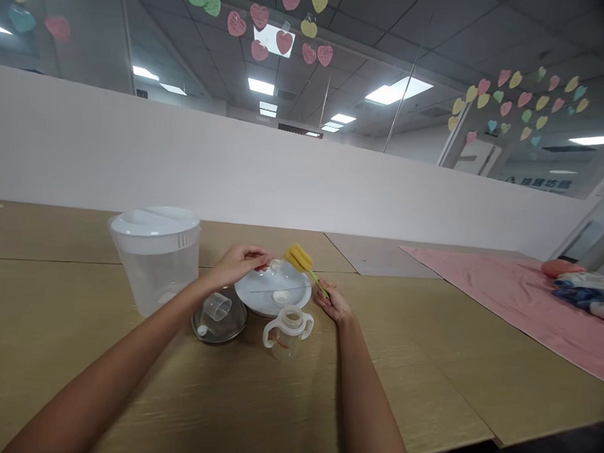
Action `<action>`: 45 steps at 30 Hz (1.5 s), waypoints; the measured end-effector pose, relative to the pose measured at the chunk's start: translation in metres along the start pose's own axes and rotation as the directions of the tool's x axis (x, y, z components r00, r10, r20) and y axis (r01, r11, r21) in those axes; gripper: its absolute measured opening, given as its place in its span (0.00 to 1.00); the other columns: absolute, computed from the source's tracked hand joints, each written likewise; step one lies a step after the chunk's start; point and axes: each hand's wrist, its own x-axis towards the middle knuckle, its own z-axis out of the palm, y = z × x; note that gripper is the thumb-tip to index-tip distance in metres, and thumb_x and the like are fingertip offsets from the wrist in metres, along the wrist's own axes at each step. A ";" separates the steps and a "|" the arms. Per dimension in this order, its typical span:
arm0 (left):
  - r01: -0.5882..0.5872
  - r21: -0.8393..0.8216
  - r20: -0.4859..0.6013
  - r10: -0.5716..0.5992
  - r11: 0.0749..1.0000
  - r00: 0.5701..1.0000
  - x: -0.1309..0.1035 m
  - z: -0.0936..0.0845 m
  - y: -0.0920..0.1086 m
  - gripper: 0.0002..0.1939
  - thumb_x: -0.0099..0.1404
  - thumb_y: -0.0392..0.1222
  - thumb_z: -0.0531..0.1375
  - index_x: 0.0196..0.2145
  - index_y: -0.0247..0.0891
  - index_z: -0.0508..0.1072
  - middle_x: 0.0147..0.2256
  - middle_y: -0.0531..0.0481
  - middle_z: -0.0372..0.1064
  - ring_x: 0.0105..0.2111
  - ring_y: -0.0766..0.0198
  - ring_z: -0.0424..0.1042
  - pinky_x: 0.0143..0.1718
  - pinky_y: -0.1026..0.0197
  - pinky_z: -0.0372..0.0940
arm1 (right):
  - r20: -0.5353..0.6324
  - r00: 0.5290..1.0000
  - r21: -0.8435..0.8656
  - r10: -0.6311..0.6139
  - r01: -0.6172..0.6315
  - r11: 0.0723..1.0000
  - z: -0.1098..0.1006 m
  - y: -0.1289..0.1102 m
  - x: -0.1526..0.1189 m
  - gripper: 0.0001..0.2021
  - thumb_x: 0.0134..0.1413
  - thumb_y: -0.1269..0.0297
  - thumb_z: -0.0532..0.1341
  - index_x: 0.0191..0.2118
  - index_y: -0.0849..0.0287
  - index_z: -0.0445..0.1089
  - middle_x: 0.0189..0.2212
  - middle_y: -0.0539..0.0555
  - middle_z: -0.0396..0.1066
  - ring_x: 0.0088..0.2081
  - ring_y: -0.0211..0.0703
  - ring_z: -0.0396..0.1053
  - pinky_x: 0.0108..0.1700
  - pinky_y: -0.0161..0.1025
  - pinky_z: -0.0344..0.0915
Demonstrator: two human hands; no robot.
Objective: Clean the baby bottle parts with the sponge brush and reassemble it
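Over the back of a white bowl (pixel 273 307), my left hand (pixel 243 261) is closed, fingertips pinching a small translucent piece (pixel 275 265) whose kind I cannot make out. My right hand (pixel 335 303) grips the green handle of a yellow sponge brush (pixel 298 257), its head raised above the bowl's right side. A thin line, perhaps a wire or straw, crosses the bowl towards my right hand. Inside the bowl lies a white ring (pixel 281 297). In front stands a lidless clear baby bottle (pixel 287 339) with two white handles.
Left of the bowl, a dark round tray (pixel 222 333) holds a clear cup (pixel 217 307) and a small white-tipped part (pixel 202 329). A lidded translucent bucket (pixel 155 263) stands behind my left forearm. Pink cloth (pixel 484 288) covers the table's right side, with bundled fabric (pixel 587 292) on it.
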 end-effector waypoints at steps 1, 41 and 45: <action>-0.034 0.159 0.079 0.021 0.987 0.997 -0.004 -0.011 0.003 0.16 0.56 0.49 0.57 0.35 0.34 0.75 0.33 0.47 0.75 0.34 0.60 0.72 0.35 0.62 0.64 | -0.008 1.000 0.010 -0.002 0.002 1.000 0.000 0.000 0.001 0.19 0.36 0.56 0.69 0.20 0.59 0.58 0.09 0.39 0.49 0.13 0.24 0.39 0.14 0.28 0.36; -0.242 0.397 0.438 0.049 0.885 0.898 0.003 0.046 -0.039 0.19 0.60 0.52 0.52 0.41 0.37 0.73 0.36 0.47 0.73 0.36 0.61 0.70 0.37 0.64 0.61 | -0.047 0.998 0.022 -0.034 0.035 0.999 0.005 0.002 0.003 0.15 0.40 0.58 0.68 0.23 0.60 0.62 0.09 0.39 0.49 0.13 0.24 0.39 0.13 0.27 0.36; -0.314 0.508 0.332 0.155 0.802 0.931 0.008 0.041 -0.042 0.20 0.53 0.54 0.60 0.37 0.37 0.75 0.35 0.46 0.69 0.36 0.60 0.68 0.38 0.63 0.60 | -0.064 0.997 0.022 -0.048 0.050 0.999 0.004 0.001 0.003 0.16 0.40 0.57 0.68 0.23 0.59 0.60 0.09 0.39 0.48 0.12 0.24 0.39 0.13 0.27 0.37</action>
